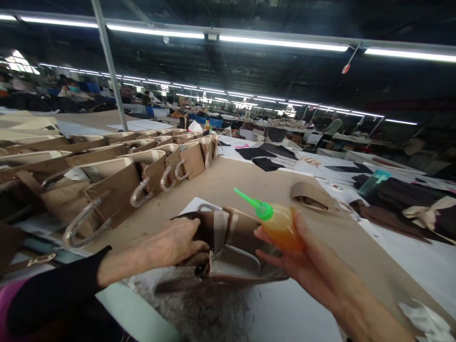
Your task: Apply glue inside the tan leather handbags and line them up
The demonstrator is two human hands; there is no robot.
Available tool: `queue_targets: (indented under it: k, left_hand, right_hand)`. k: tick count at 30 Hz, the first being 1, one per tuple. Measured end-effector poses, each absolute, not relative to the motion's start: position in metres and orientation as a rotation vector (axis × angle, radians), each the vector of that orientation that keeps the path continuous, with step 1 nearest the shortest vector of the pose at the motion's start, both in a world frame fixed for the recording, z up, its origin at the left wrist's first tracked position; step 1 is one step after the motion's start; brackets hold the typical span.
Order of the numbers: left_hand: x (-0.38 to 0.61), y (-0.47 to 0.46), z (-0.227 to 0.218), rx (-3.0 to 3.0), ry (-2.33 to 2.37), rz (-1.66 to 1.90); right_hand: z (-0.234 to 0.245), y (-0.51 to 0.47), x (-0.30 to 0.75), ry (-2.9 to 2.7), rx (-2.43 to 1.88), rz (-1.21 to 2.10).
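My right hand [302,261] is wrapped round an orange squeeze bottle [281,225] with a green nozzle that points up and to the left. My left hand [171,244] grips the left side of a brown bag piece [231,232] that lies on the table just in front of me. The bottle hovers over the right end of that piece. A curved brown strip [313,195] lies a little beyond the bottle.
Rows of tan and brown bags [117,185] with wrapped handles fill the table on the left. Dark fabric pieces [392,199] and a teal cup [372,183] lie at the right. A metal pole [109,61] rises at the back left. Other people work far off.
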State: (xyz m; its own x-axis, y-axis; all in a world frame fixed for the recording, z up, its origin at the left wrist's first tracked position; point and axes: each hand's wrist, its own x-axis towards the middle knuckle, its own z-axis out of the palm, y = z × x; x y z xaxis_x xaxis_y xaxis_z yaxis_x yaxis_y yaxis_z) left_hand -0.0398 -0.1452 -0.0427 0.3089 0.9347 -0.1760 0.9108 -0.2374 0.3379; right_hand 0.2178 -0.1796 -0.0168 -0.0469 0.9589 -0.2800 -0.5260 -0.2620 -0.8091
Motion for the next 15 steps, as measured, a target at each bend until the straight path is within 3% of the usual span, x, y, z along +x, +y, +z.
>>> queue_targets:
  k: [8, 15]
  left_hand:
    - [-0.037, -0.112, -0.072, 2.138, 1.804, -0.037]
    - [-0.011, -0.086, -0.088, 1.972, 1.872, 0.160]
  right_hand:
    - [-0.025, -0.183, 0.197, -0.541, -0.857, 1.658]
    - [-0.032, -0.181, 0.197, -0.536, -0.825, 1.709]
